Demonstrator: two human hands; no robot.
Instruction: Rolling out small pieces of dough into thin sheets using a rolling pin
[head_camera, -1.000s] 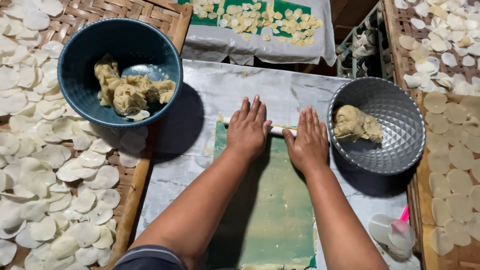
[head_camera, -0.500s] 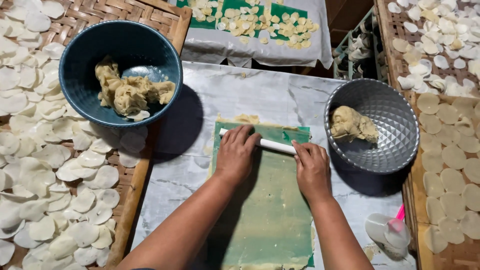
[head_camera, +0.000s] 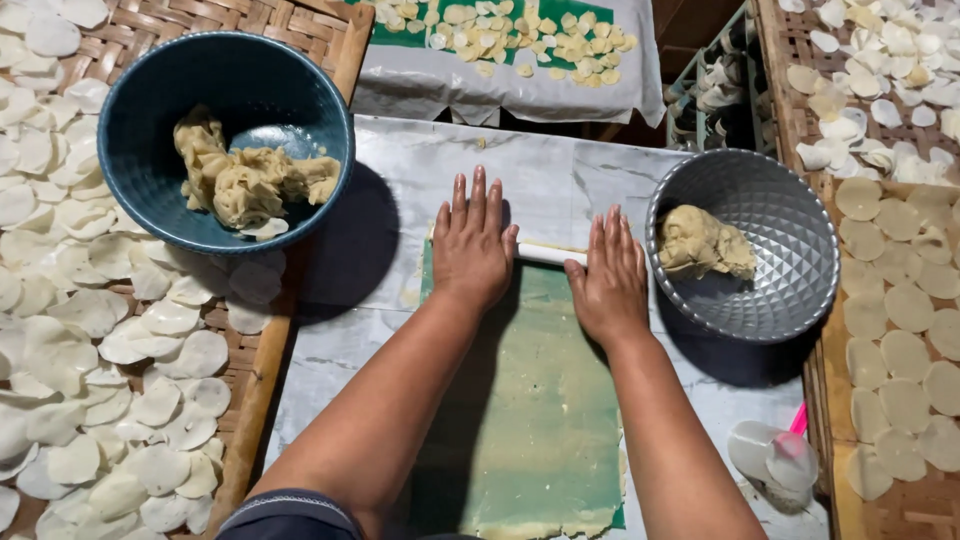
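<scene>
Flat-handed, both palms press a white rolling pin (head_camera: 548, 254) across thin dough (head_camera: 525, 400) on the desk (head_camera: 380, 190).
Left hand (head_camera: 472, 250) and right hand (head_camera: 608, 280) lie open, fingers spread, gripping nothing; even pressure on both ends would best keep the sheet uniform.

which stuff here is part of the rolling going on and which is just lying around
In use: left hand and right hand flat on the white rolling pin, green mat with flattened dough.

Lying about: blue bowl, metal bowl, pale discs on woven trays.
</scene>
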